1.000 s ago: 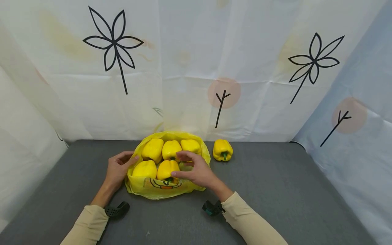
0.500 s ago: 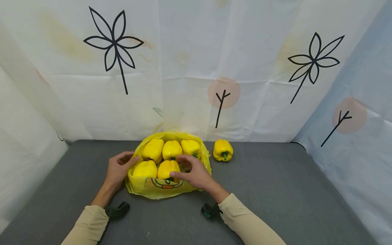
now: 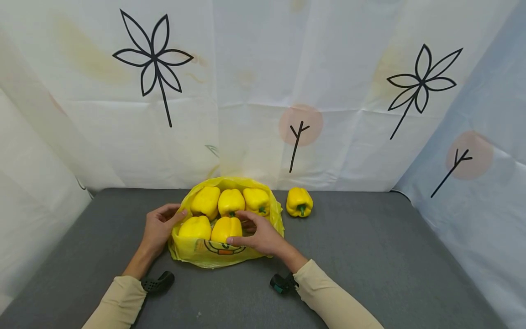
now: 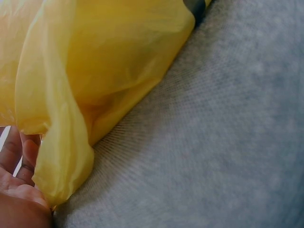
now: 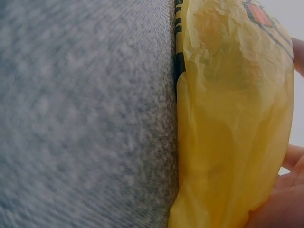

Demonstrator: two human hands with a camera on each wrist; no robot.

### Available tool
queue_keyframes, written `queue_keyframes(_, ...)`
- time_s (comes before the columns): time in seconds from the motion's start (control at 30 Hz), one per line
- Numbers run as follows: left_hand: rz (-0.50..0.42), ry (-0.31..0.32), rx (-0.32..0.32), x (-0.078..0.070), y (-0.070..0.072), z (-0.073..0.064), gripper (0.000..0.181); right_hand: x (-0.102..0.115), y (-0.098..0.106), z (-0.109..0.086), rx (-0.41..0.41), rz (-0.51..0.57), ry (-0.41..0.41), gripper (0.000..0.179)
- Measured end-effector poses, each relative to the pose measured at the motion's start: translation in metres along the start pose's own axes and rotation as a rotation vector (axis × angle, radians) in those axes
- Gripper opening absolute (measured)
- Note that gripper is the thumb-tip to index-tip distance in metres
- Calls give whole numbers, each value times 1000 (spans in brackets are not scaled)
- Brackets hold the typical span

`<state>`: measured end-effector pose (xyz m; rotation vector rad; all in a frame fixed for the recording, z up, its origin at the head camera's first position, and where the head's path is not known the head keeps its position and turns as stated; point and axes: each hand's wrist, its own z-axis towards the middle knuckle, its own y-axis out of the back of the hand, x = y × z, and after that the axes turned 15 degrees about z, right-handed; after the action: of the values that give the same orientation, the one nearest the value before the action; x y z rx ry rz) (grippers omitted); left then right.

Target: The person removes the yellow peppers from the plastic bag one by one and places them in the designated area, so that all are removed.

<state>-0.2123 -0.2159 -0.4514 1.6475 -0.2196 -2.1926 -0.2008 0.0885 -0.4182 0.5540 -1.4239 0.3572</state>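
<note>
A yellow plastic bag (image 3: 193,253) lies with its mouth wide, several yellow bell peppers (image 3: 205,202) inside. At the bag's left rim my left hand (image 3: 158,226) pinches the plastic, thumb inside; the left wrist view shows its fingers behind the bag (image 4: 118,71). My right hand (image 3: 263,235) reaches over the right front rim. Its thumb and fingers curve about the front bell pepper (image 3: 226,227), whose stem end is hidden. In the right wrist view the bag (image 5: 232,118) covers most of my right hand (image 5: 282,204).
One more yellow bell pepper (image 3: 299,202) lies on the grey table (image 3: 370,256), right of the bag. A white patterned cloth (image 3: 246,91) hangs behind the table and along its sides.
My right hand has come slightly lower and to the left. The front bell pepper has tipped, so its green stem no longer shows. The left hand keeps its place on the rim.
</note>
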Motion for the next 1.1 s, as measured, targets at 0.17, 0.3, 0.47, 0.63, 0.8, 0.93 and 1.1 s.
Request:
queue_keyframes(0.17,3,-1,-1,0,0,0,32,0,0,1,45,12,-19,75)
queue_keyframes(0.3,-5,1,0,0,0,0,32,0,0,1,64,17,-18,72)
queue_keyframes(0.47,-14,-1,2,1,0,1,32,0,-1,1,70,0,-1,72)
queue_keyframes(0.63,-20,2,1,1,0,1,32,-1,-2,2,62,-17,-3,74)
queue_keyframes(0.8,-15,6,1,0,1,1,32,-2,-3,2,44,2,-14,74)
queue_keyframes(0.93,-11,11,4,0,1,0,32,-3,-3,2,40,24,3,72)
queue_keyframes(1.1,-9,12,4,0,1,0,29,-4,-3,1,30,41,8,72)
